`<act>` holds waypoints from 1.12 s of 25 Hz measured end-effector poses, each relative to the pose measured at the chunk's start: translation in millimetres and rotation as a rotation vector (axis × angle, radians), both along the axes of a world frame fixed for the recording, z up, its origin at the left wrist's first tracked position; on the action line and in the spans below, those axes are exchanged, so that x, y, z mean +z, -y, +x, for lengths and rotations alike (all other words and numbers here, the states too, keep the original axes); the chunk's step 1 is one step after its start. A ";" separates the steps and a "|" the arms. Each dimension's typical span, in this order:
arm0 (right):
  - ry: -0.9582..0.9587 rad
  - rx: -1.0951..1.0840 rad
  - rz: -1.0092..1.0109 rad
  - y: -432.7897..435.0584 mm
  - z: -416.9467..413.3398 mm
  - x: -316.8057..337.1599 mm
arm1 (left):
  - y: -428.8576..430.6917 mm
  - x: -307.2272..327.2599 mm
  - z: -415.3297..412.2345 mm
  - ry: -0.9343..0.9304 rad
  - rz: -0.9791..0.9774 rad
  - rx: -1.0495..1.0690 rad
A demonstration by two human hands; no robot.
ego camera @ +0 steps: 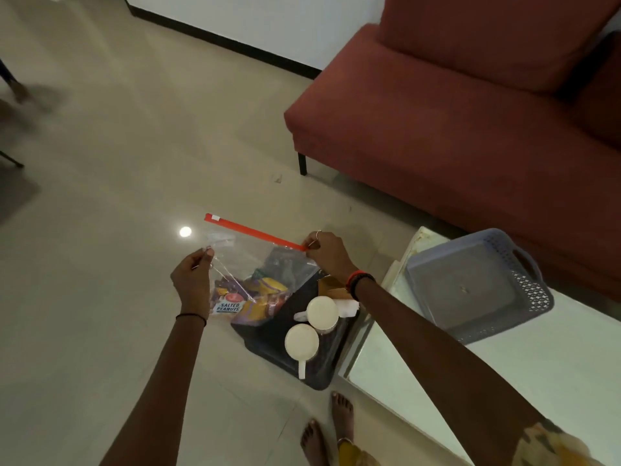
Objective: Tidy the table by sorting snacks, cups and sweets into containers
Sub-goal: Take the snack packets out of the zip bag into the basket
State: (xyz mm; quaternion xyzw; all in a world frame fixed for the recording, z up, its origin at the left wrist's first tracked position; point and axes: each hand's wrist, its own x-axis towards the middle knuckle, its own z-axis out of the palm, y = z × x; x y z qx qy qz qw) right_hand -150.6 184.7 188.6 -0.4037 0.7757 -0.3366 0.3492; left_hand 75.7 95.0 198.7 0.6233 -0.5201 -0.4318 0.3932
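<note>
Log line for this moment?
left hand pinches zip bag; right hand pinches red zip strip; snacks in bag; two cups on dark tray; grey basket on table

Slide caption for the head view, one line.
A zip bag of snacks pinched by left hand and right hand beside a tray holding two cups; basket on the table.

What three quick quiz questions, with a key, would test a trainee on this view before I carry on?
1. How many white mugs stand on the dark tray?
2. The right hand pinches: A a mug handle; B the red strip of the zip bag; C the tray rim.
3. True or false: the left hand pinches the bag's clear side.
Key: 1 two; 2 B; 3 true.
</note>
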 end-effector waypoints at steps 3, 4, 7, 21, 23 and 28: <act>-0.030 -0.039 -0.070 -26.6 -3.9 34.0 | -18.5 42.1 -5.8 0.028 -0.099 -0.039; -0.055 -0.051 -0.085 -36.5 -7.6 46.5 | -25.1 58.5 -10.4 0.014 -0.124 -0.057; -0.143 -0.111 -0.124 -71.5 -23.7 84.6 | -47.4 107.3 -34.3 -0.033 -0.184 -0.154; -0.145 -0.494 -0.307 -298.1 -98.7 195.0 | -234.5 155.3 -189.2 -0.103 -0.115 -0.748; -0.159 -0.517 -0.298 -326.5 -108.2 196.5 | -267.9 145.6 -210.8 -0.088 -0.079 -0.840; -0.132 -0.600 -0.244 -382.9 -131.0 191.0 | -332.7 127.5 -248.6 -0.063 -0.101 -0.976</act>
